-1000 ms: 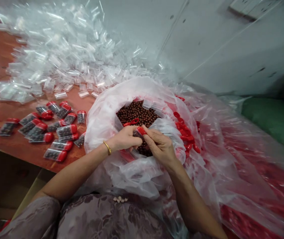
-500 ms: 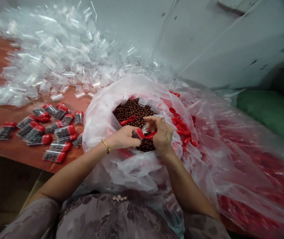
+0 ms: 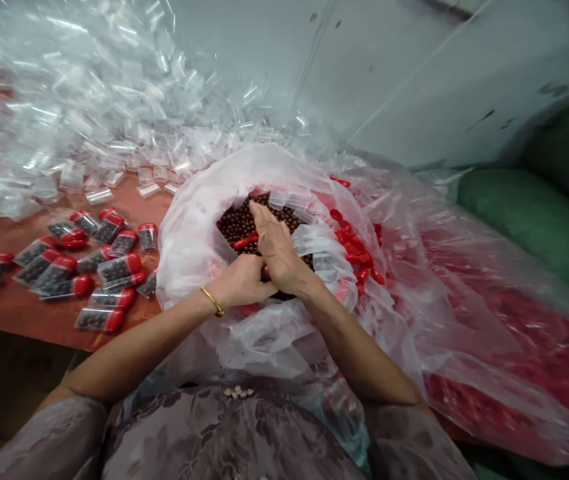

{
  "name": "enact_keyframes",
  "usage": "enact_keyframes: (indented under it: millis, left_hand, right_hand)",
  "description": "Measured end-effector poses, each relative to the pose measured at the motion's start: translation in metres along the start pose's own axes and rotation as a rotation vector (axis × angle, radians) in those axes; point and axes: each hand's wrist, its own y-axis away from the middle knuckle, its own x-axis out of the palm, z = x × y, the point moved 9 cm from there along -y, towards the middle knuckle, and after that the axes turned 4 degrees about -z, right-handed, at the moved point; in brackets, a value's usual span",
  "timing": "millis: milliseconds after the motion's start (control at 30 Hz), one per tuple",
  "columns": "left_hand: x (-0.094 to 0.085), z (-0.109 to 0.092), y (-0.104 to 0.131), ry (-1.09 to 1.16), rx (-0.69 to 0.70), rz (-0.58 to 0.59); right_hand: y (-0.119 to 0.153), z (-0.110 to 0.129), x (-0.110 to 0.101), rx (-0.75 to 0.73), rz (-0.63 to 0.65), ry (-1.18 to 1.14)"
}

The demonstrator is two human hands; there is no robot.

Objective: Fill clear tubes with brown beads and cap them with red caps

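Observation:
Dark brown beads (image 3: 237, 225) fill the opening of a white plastic bag (image 3: 184, 220). Over them, my left hand (image 3: 245, 281) is closed round a small container, of which only a dark red bit shows between the hands. My right hand (image 3: 277, 250) lies across it with the fingers stretched out and together, its palm side against my left hand. A red scoop (image 3: 245, 241) rests on the beads, left of my right hand. Clear empty tubes (image 3: 289, 201) lie at the back of the opening.
Several bead-filled containers with red caps (image 3: 119, 267) lie on the reddish table (image 3: 29, 317) at left. Clear tubes (image 3: 79, 100) are heaped behind. Red caps (image 3: 357, 250) and a plastic bag of red pieces (image 3: 514, 320) are at right.
My right hand has moved left and flattened over my left hand; its fingers were bent beside the red-capped container before. The view has shifted slightly to the right.

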Motion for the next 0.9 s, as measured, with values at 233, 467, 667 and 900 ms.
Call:
enact_keyframes:
  millis: [233,467,667,900]
  left_hand:
    - [0.002,-0.016,0.008,0.138,0.069,0.071]
    - [-0.112,0.016,0.074,-0.346,-0.068,-0.311]
    - [-0.2,0.095,0.11,-1.029,-0.354,-0.348]
    - [-0.152,-0.015,0.045,-0.823,0.208,-0.329]
  right_hand:
    - [0.0,-0.004,0.005,0.234,0.041,-0.591]
    - [0.018,-0.031,-0.074,0.008,-0.327,0.189]
    - [0.03,-0.05,-0.078,-0.116,-0.283,0.546]
    - [-0.003,-0.017,-0.019,-0.275,-0.039,0.844]
